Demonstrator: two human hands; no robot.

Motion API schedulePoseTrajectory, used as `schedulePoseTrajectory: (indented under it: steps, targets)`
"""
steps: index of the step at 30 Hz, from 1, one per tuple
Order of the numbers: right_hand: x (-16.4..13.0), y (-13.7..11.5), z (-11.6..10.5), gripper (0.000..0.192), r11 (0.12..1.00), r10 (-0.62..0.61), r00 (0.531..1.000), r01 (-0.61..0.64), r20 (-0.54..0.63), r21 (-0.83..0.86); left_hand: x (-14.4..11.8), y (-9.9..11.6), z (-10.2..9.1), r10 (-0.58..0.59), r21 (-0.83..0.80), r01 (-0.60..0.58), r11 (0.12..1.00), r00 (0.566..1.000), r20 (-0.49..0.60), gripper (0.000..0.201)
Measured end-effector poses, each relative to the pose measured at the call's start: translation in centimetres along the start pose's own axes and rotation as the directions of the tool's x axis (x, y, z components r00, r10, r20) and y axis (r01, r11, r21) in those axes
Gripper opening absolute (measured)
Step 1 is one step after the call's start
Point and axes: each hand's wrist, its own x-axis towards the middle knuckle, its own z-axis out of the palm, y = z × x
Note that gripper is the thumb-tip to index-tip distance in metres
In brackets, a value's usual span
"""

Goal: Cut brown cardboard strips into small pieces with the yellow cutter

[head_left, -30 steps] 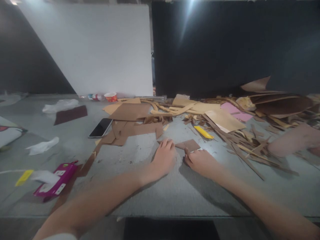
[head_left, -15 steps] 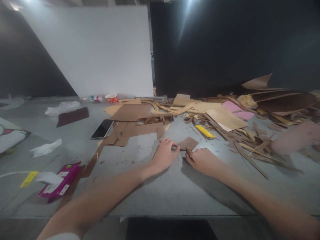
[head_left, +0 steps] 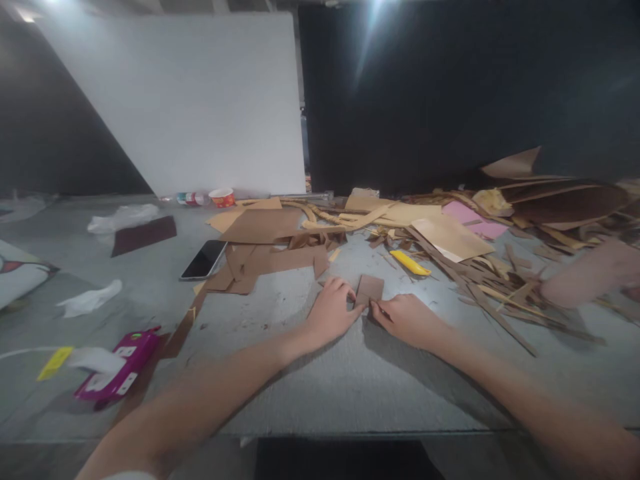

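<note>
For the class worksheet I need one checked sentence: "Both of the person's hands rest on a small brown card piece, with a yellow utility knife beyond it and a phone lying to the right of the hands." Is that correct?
Not quite. In the head view the phone lies to the left of the hands, not the right. The rest holds: the left hand and right hand meet at the small brown card piece, and the yellow utility knife lies beyond it.

We had both arms stretched fwd, left hand [head_left: 332, 311] & right hand [head_left: 407, 321] curled, fingertips nearly meeting at the brown card [head_left: 369, 289].
</note>
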Motion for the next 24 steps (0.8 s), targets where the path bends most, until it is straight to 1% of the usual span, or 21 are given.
schedulePoseTrajectory:
  steps: [5, 9, 13, 15, 19, 22, 24]
  targets:
    - [0.3, 0.8, 0.1, 0.054, 0.999, 0.043, 0.999, -0.042, -0.016, 0.033, -0.1, -0.2, -0.2, 0.011, 0.033, -0.012, 0.999, 1.0, 0.014, 0.016]
    - [0.6, 1.7, -0.1, 0.052, 0.994, 0.056, 0.998, -0.052, -0.038, 0.1, 0.0, -0.4, -0.1, 0.02, 0.026, -0.021, 0.999, 1.0, 0.022, 0.018]
    - [0.8, 2.3, 0.0, 0.049, 0.987, 0.074, 0.996, -0.067, -0.042, 0.145, -0.1, -0.5, 0.0, 0.033, 0.02, -0.033, 0.999, 0.999, 0.007, 0.018]
    - [0.8, 2.4, 0.2, 0.05, 0.988, 0.061, 0.997, -0.053, -0.051, 0.148, -0.1, -0.6, 0.0, 0.037, 0.032, -0.037, 0.999, 0.999, 0.0, 0.018]
    - [0.6, 2.6, 0.6, 0.051, 0.99, 0.032, 0.997, -0.021, -0.076, 0.142, -0.1, -0.7, 0.0, 0.045, 0.048, -0.046, 0.998, 0.999, 0.02, 0.016]
    - [0.5, 2.6, 0.5, 0.051, 0.985, 0.028, 0.996, -0.012, -0.09, 0.173, 0.0, -0.6, -0.1, 0.062, 0.019, -0.062, 0.998, 0.998, 0.026, 0.01]
    - [0.5, 2.5, 0.3, 0.045, 0.975, -0.001, 0.994, 0.026, -0.112, 0.219, 0.1, -0.5, -0.2, 0.067, -0.015, -0.067, 0.998, 0.997, 0.036, 0.006]
